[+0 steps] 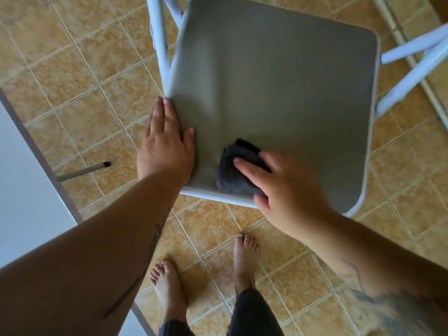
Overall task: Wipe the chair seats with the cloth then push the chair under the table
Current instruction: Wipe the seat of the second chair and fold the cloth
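Tattooed forearms; bare feet; dark frayed trousers.

Orange-tan tiled floor all round, pale grout lines running slantwise, white strip along the far right, bare feet planted near, dark frayed trouser hems just nearer
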Demonstrator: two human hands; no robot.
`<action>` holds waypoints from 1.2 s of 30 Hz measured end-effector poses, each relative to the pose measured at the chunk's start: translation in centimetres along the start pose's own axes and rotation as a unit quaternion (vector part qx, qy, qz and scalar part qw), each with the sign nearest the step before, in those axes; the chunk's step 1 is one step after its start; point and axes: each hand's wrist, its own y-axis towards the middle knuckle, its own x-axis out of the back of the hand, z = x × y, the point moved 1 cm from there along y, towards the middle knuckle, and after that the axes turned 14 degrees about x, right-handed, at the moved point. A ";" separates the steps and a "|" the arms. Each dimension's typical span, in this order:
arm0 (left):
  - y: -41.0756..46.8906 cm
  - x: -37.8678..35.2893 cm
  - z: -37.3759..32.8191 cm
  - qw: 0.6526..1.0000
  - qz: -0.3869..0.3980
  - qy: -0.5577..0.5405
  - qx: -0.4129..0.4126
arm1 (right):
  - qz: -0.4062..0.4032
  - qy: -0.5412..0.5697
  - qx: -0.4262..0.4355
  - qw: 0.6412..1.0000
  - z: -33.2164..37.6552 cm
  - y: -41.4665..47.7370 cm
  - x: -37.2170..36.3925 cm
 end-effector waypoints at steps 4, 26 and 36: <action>0.0 0.0 0.0 1.000 0.006 -0.001 0.005 | -0.005 -0.079 -0.040 0.996 -5.2 -4.1 1.4; 0.8 -0.6 0.1 0.997 -0.020 0.068 0.007 | 0.038 -0.080 0.109 0.990 -9.1 1.2 3.8; 1.0 -0.6 0.4 0.998 -0.021 0.053 -0.003 | -0.112 0.007 -0.158 0.981 -12.6 14.3 4.3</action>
